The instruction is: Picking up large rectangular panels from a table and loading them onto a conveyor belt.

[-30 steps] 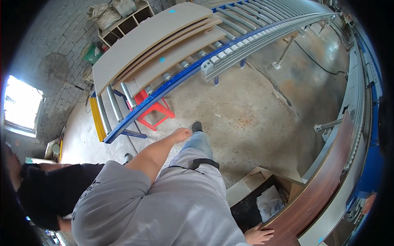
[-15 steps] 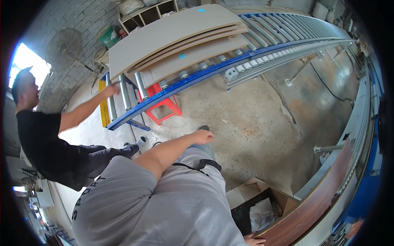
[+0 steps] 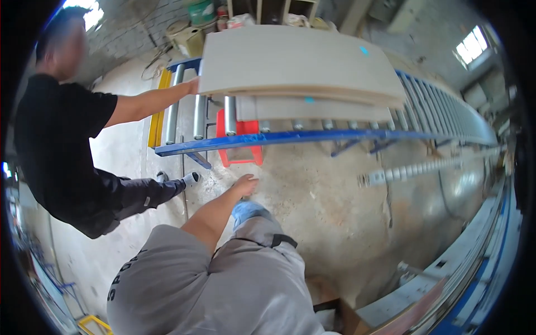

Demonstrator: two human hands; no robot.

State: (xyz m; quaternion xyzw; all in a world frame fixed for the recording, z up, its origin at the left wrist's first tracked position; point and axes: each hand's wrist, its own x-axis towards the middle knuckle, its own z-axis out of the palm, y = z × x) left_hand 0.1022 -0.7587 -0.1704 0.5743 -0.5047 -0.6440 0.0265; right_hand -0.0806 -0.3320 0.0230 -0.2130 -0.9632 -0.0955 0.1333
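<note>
My left hand (image 3: 244, 185) hangs in front of my body over the concrete floor. Its fingers are loosely curled, and nothing shows in them. My right hand is out of sight. Nearest to the left hand, a red plastic stool (image 3: 241, 154) stands partly under a roller conveyor (image 3: 268, 137) with a blue frame. Flat pale boards (image 3: 296, 61) lie stacked on the rollers, with small blue stickers on two of them. A co-worker in a black shirt (image 3: 61, 128) stands at the left, one hand (image 3: 193, 85) at the stack's left end.
A cardboard box (image 3: 350, 322) sits by my right side, beside a reddish-brown panel (image 3: 410, 312). Along the right runs a long pale rail (image 3: 407, 296). A narrow roller strip (image 3: 413, 172) stretches below the conveyor's right part. Buckets (image 3: 190, 42) stand behind the conveyor.
My view has swung toward the conveyor and boards. The co-worker's hand has gone from above the rollers to the boards' end. My right hand, earlier on the brown panel, has left view.
</note>
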